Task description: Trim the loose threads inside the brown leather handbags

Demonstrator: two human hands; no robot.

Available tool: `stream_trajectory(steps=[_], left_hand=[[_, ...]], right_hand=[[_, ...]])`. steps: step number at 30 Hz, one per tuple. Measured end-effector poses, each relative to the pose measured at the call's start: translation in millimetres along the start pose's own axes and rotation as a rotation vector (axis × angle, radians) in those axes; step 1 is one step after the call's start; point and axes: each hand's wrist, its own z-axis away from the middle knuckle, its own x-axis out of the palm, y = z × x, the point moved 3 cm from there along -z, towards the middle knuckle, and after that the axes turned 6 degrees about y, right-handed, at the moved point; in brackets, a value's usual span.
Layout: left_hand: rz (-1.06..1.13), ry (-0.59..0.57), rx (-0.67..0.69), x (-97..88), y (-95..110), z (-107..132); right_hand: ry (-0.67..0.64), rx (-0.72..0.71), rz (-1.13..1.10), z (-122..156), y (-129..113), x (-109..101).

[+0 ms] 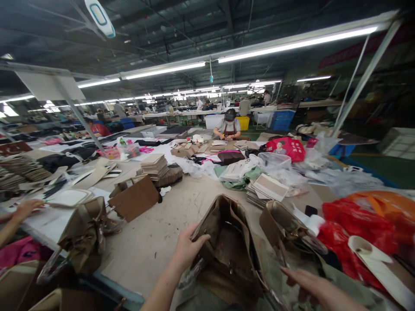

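Observation:
A brown handbag [227, 255] stands before me with its mouth open toward me, and its dark lining shows. My left hand [189, 248] grips the bag's left rim, thumb on the inner side and fingers outside. My right hand [311, 285] is to the right of this bag, fingers partly stretched and apart. Its foremost fingertip is at the lower end of a thin brown strap [281, 255], and I cannot tell whether they touch. Beyond that hand, a second brown bag [275, 220] leans on its side. Greenish cloth [270, 259] lies between the two bags.
At left are another brown bag [86, 237], a brown box-like panel [136, 198] and a co-worker's hand [29, 209]. Stacked cards [269, 188] lie ahead on the table [145, 246]. Red plastic bags [359, 224] and a white rolled strip [372, 255] crowd the right. Another person [228, 125] sits opposite.

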Motion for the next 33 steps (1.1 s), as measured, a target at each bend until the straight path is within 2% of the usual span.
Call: stream_trajectory(steps=[2, 5, 8, 10, 14, 18, 22, 28, 33], left_hand=[[-0.026, 0.018, 0.029, 5.6, 1.8, 1.3], [-0.046, 0.001, 0.082, 12.7, 5.1, 2.8], [-0.054, -0.015, 0.100, 14.7, 6.4, 3.8], [-0.047, -0.015, 0.098, 13.6, 5.9, 4.8], [-0.031, -0.016, 0.099, 9.5, 3.8, 8.1], [-0.051, -0.039, 0.104, 8.2, 3.5, 11.6], [-0.094, -0.078, 0.096, 10.1, 4.5, 12.5], [-0.110, -0.054, 0.140, 10.1, 3.3, 12.7], [-0.092, -0.018, 0.075, 9.8, 1.8, 15.1]], right_hand=[[0.136, -0.073, 0.112, -8.8, -24.9, -19.4], [0.297, -0.287, 0.208, -33.2, -84.5, -34.3], [0.270, -0.585, 0.278, -68.1, -136.5, -23.4], [0.240, -0.713, 0.347, -94.8, -153.0, -8.7], [0.211, -0.819, 0.482, -140.9, -155.3, 17.5], [0.182, -0.853, 0.566, -162.3, -150.5, 29.1], [0.166, -0.854, 0.610, -168.8, -148.3, 31.5], [0.189, -0.863, 0.645, -169.5, -145.6, 31.5], [0.138, -0.913, 0.665, -169.6, -144.1, 34.1]])
